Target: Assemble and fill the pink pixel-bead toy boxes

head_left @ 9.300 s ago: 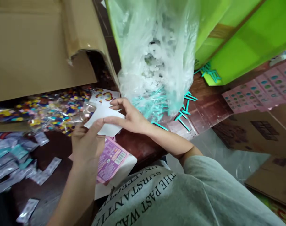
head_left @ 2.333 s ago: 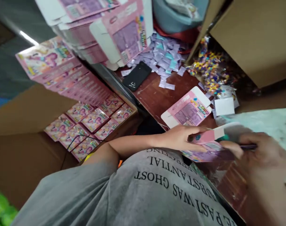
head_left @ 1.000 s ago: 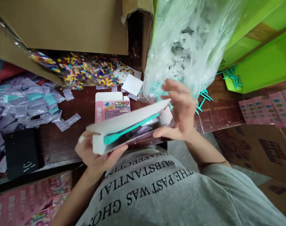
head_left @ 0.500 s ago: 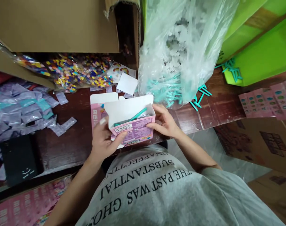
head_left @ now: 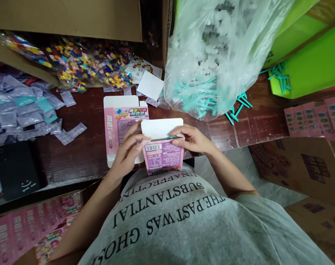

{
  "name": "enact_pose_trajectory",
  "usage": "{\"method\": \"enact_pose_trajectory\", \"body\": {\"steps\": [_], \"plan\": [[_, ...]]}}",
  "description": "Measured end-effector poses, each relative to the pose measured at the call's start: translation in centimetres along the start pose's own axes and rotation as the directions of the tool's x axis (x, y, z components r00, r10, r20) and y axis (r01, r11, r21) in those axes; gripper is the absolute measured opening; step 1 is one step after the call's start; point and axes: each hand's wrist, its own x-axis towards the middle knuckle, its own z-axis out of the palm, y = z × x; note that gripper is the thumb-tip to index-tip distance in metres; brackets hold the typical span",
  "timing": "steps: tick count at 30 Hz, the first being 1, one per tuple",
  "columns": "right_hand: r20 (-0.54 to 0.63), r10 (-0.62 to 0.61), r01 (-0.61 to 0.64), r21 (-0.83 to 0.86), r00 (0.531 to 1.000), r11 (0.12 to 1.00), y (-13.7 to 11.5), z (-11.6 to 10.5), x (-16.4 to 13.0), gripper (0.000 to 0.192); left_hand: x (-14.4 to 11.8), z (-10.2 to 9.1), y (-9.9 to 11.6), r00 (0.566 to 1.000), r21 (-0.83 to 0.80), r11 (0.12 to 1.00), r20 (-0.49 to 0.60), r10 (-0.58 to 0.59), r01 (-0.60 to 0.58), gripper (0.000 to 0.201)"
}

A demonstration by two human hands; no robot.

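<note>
A small pink box (head_left: 162,156) stands upright against my shirt, its white top flap (head_left: 161,129) raised. My left hand (head_left: 128,151) grips its left side, fingers at the upper corner. On the other side, my right hand (head_left: 193,139) holds the upper right corner with fingertips on the rim. A sliver of a teal stick shows inside the opening. A flat unfolded pink box (head_left: 121,123) lies on the dark wooden table (head_left: 84,156) just behind my left hand.
A clear plastic bag (head_left: 211,55) of white pieces and teal sticks stands at the back. Loose teal sticks (head_left: 236,108) lie beside it. Bags of coloured beads (head_left: 73,66) spill from a cardboard carton. Purple sachets (head_left: 24,110) and a black phone (head_left: 17,171) sit left.
The pink box has been turned upright from tilted open toward me, and pulled closer to my body. My right hand went from the side of the box to its top rim.
</note>
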Motion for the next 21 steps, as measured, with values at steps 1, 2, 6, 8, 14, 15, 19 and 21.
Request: {"method": "enact_pose_trajectory", "body": {"steps": [1,2,6,8,14,15,19,21], "plan": [[0.013,0.027,-0.027,0.018,1.000,0.999,-0.1,-0.2,0.0,0.040,0.2,0.2,0.3,1.000,-0.007,1.000,0.002,-0.001,0.001,0.030],[0.019,0.050,-0.051,0.036,0.999,0.998,-0.2,-0.4,0.0,0.041,0.4,0.5,0.6,1.000,-0.009,1.000,0.004,-0.001,0.001,0.028],[-0.084,0.079,-0.080,-0.007,0.993,0.997,-0.1,-1.0,0.1,0.043,0.7,1.6,0.6,0.997,-0.100,0.994,0.070,-0.030,0.037,0.030],[-0.144,0.045,-0.058,-0.088,0.989,0.994,-0.8,-1.6,-0.1,0.041,0.2,1.9,0.5,0.993,-0.169,0.983,0.103,-0.049,0.066,0.040],[0.004,-0.077,0.068,-0.529,0.997,0.846,-9.3,-4.3,-2.8,0.024,-3.1,0.6,3.3,0.977,0.005,0.980,0.079,0.196,-0.197,0.042],[0.014,-0.081,0.072,-0.627,0.997,0.776,-11.1,-4.6,-3.3,0.021,-3.6,0.1,4.0,0.965,0.058,0.964,0.067,0.254,-0.258,0.046],[0.006,-0.065,0.043,-0.809,0.998,0.587,-15.9,-4.9,-3.6,0.019,-4.6,-1.8,5.6,0.936,0.114,0.929,0.068,0.345,-0.351,0.074],[-0.040,-0.062,0.006,-0.792,0.997,0.610,-16.6,-4.5,-2.8,0.032,-4.9,-2.4,5.6,0.936,0.036,0.941,0.127,0.329,-0.335,0.070]]}}
